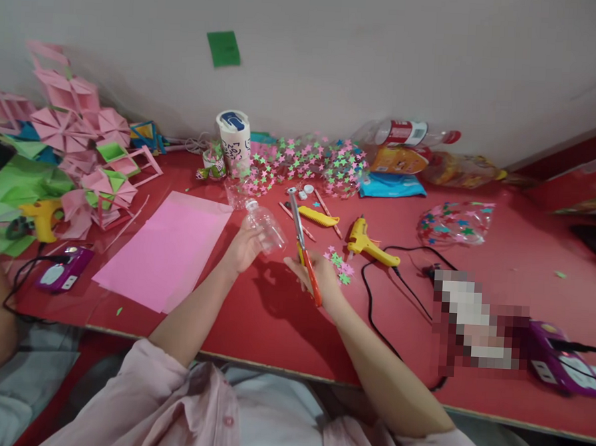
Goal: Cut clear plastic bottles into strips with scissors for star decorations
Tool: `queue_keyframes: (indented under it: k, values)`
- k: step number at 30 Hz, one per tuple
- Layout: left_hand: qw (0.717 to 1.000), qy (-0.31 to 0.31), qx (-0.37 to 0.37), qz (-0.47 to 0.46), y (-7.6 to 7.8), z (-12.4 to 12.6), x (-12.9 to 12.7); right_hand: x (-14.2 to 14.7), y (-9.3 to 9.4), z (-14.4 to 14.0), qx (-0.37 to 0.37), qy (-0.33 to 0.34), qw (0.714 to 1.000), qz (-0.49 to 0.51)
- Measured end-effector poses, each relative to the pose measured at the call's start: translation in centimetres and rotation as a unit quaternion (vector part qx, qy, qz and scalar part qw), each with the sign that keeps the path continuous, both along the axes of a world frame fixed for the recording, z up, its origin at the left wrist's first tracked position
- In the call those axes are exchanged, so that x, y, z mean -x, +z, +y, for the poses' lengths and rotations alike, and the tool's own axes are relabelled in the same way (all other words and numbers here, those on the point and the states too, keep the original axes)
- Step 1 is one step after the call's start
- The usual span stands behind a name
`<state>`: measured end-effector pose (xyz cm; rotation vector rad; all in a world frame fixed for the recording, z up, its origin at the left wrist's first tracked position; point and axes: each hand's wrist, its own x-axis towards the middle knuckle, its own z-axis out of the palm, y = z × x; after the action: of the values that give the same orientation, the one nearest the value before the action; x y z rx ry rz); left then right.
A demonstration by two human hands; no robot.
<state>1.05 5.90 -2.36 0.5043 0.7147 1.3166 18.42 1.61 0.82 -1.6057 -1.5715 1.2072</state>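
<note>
Two hands are working above the red desk (253,314): the left hand (244,247) is gripping a clear plastic bottle (265,226), held tilted just over the desk. The right hand (320,277) is closing around orange-handled scissors (304,250), blades pointing far. A pink paper sheet (169,249) is lying to the left, a yellow glue gun (369,243) to the right.

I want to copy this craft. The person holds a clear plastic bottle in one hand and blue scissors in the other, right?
Not quite: the head view shows the scissors in the right hand have orange handles, not blue. The left hand does hold the clear plastic bottle.
</note>
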Motion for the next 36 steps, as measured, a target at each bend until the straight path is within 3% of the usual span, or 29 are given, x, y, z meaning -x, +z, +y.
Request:
queue_keyframes:
  k: [7, 12, 18, 22, 28, 31, 36]
  values:
    - [0.993, -0.112, 0.018, 0.002, 0.4, -1.3, -0.8, -0.3, -0.9, 0.8, -0.131, -0.041, 0.983, -0.125]
    - [0.988, -0.151, 0.023, 0.000, 0.4, -1.5, -0.8, 0.1, -0.9, 0.8, -0.126, -0.023, 0.971, -0.204]
    - [0.987, -0.149, 0.043, 0.035, 0.2, -1.2, -1.0, 0.1, -1.3, 0.8, -0.114, -0.015, 0.980, -0.161]
    - [0.989, -0.136, 0.039, 0.044, -0.1, -1.2, -1.1, 0.0, -1.4, 0.8, -0.105, 0.002, 0.988, -0.115]
    - [0.992, -0.078, 0.034, 0.089, -0.5, -1.5, -1.7, 0.3, -1.5, 0.6, -0.104, 0.013, 0.976, -0.189]
    - [0.992, -0.064, 0.026, 0.104, -0.7, -1.4, -1.8, 0.2, -1.3, 0.6, -0.095, 0.025, 0.979, -0.178]
    - [0.997, 0.029, 0.002, 0.069, -0.7, -0.1, -0.7, -0.5, -0.2, 0.5, -0.069, 0.087, 0.988, -0.107]
